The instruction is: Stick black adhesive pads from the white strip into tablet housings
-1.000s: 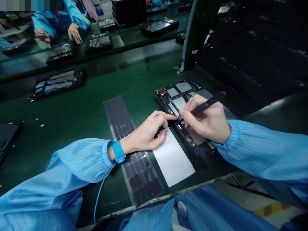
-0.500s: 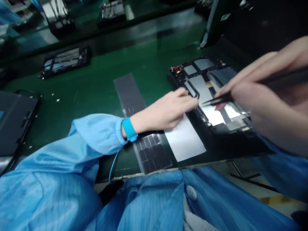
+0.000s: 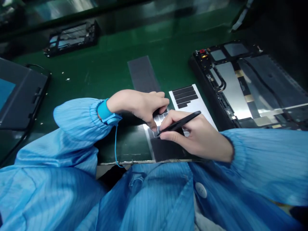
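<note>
My right hand [image 3: 197,134] grips black tweezers [image 3: 184,123]. Their tips touch down around a dark sheet of small rectangular pieces [image 3: 166,149] near the table's front edge. Over the same sheet, my left hand [image 3: 141,104] rests with thumb and forefinger apart, fingertips on its surface close to the tweezers' tips. It covers part of the sheet's middle. Just behind my right hand lies a white sheet with several black strips [image 3: 185,96], partly hidden by that hand. Another dark, film-like length [image 3: 144,73] stretches away beyond my left hand.
An opened device with exposed cables and silver panels [image 3: 231,89] sits at right. At left is a dark flat case [image 3: 21,96] with a cable. A second opened unit [image 3: 72,38] lies farther back on the green table [image 3: 101,80]. Small white scraps [image 3: 67,79] are scattered at left.
My right hand has moved with the tweezers from the opened device to the dark sheet. My left hand has left the device's edge and come over that sheet. The view has shifted.
</note>
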A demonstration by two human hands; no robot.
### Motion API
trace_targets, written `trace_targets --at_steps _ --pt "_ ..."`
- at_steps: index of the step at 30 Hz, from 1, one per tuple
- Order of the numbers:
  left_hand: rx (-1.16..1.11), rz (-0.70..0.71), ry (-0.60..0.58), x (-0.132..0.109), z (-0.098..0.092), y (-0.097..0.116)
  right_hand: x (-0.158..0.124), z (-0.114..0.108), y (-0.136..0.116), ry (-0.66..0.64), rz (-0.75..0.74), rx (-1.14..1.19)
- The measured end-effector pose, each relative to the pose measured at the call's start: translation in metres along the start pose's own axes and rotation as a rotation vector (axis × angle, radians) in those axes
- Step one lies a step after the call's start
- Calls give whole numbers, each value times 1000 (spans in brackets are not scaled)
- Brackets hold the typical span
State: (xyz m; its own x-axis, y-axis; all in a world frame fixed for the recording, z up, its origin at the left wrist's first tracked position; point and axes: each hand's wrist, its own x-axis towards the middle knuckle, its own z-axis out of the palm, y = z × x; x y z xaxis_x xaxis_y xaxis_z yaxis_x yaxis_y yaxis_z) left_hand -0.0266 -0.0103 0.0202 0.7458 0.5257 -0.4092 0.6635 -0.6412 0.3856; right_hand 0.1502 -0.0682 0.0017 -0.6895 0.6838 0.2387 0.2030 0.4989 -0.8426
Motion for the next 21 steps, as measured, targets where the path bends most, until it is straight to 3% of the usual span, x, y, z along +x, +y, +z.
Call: trace_targets --at_steps 11,21 --pt "49 25 19 3 1 1 1 1 4 30 3 13" --pt "102 -38 28 4 4 7 -1 2 5 60 -12 0"
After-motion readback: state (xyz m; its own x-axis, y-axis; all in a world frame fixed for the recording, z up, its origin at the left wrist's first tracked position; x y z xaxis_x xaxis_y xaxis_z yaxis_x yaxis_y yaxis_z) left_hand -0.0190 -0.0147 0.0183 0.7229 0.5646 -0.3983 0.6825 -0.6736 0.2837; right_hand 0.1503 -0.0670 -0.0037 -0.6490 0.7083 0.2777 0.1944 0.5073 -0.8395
